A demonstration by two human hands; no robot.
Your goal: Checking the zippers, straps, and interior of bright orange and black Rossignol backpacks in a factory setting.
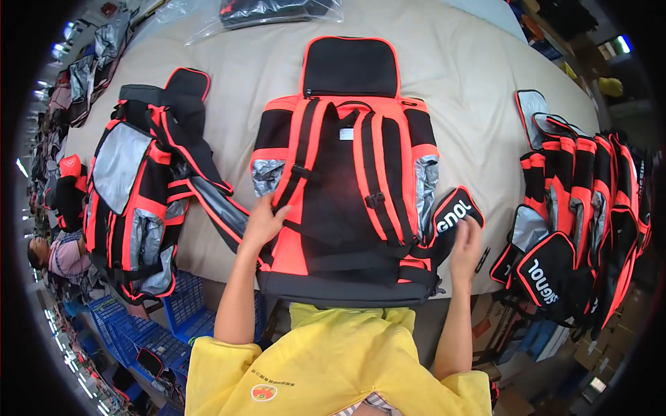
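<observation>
A black and neon-orange backpack (333,208) lies straps up in front of me, its top flap (350,67) folded out at the far end. My left hand (265,220) rests at its left side by the lower part of the left shoulder strap (300,156), thumb and fingers apart. Beside the right side is my right hand (466,251), with fingers stretched out next to a black hip-belt wing (454,211) edged in orange with white lettering. Whether those fingers touch the wing, I cannot tell. The right shoulder strap (378,180) lies flat with its buckle.
Another backpack (132,187) with silver panels lies to the left, a belt wing (218,204) reaching toward mine. Several similar backpacks (576,208) stand in a row on the right. A plastic-wrapped dark item (274,12) is at the far edge. Blue crates (149,336) stand below the table (479,90).
</observation>
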